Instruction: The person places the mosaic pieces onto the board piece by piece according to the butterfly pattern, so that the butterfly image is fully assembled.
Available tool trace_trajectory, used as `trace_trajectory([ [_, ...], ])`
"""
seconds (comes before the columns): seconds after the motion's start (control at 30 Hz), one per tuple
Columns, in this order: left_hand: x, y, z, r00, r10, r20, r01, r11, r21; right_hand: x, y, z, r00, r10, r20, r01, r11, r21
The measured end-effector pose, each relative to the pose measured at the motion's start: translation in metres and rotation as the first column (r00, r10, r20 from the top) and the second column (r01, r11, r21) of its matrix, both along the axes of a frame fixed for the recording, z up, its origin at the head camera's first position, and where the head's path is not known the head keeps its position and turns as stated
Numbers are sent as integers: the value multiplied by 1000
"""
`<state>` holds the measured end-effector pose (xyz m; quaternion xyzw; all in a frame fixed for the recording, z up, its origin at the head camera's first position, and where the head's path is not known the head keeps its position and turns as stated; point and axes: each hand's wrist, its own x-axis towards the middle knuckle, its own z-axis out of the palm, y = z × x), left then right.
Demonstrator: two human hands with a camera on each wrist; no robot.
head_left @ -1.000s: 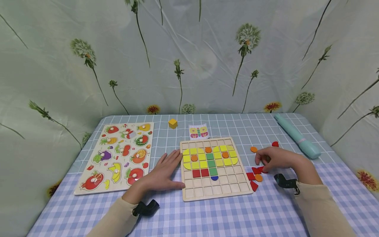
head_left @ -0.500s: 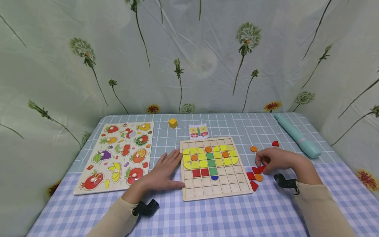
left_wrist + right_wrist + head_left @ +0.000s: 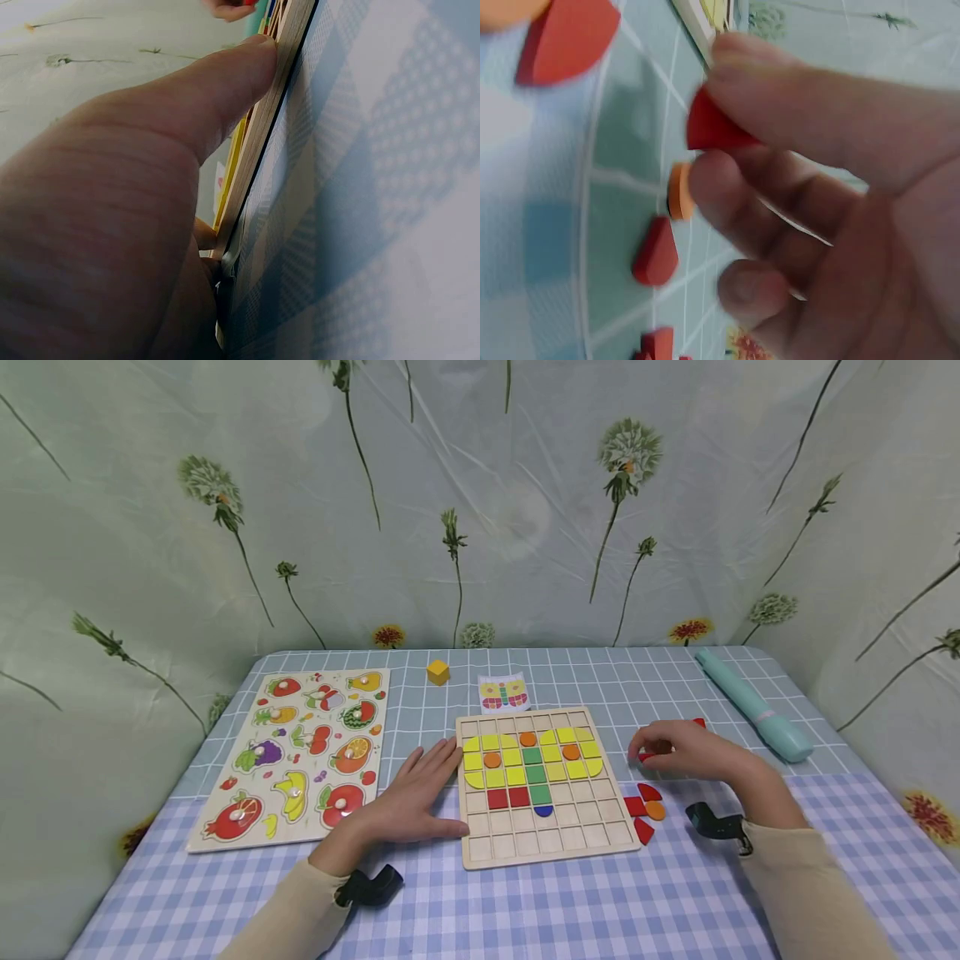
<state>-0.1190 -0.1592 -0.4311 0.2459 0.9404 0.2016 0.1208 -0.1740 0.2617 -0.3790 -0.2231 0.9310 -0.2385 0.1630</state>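
A wooden grid board (image 3: 570, 839) lies in front of me, with yellow, orange, green, red and blue tiles in its cells. My left hand (image 3: 412, 797) lies flat at its left edge, fingers extended; in the left wrist view the thumb (image 3: 232, 79) touches the board's rim. To the right of the board, my right hand (image 3: 693, 752) is above the table. It pinches a red quarter-circle tile (image 3: 714, 126) between thumb and fingertips. Below that hand, beside the board's right edge, lie loose red tiles (image 3: 635, 807) and an orange round tile (image 3: 656, 811).
A fruit peg puzzle (image 3: 247, 760) lies at the left. Behind the board are a butterfly picture card (image 3: 503, 693) and a yellow cube (image 3: 438, 673). A rolled teal item (image 3: 757, 710) lies at the back right. More loose tiles (image 3: 658, 253) lie under the right hand.
My right hand has picked up a red tile from the loose ones and moved slightly up and left, covering the orange tile behind them. The left hand has stayed put.
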Motion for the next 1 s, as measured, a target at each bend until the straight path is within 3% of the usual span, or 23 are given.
trace_trajectory([
  [0.13,0,-1,-1,1000,0,1,0,1000,0,1,-13,2,998,-25,-55,24,1000,-19],
  [0.37,1,0,-1,1000,0,5,0,1000,11,0,-33,-2,996,-56,-71,53,998,-45],
  [0.63,1,1,0,1000,-5,0,5,1000,11,-1,-54,2,995,-72,-62,69,996,-56],
  [1.0,1,1,2,1000,1,9,-1,1000,9,-5,-95,6,996,-14,-84,6,995,-103],
])
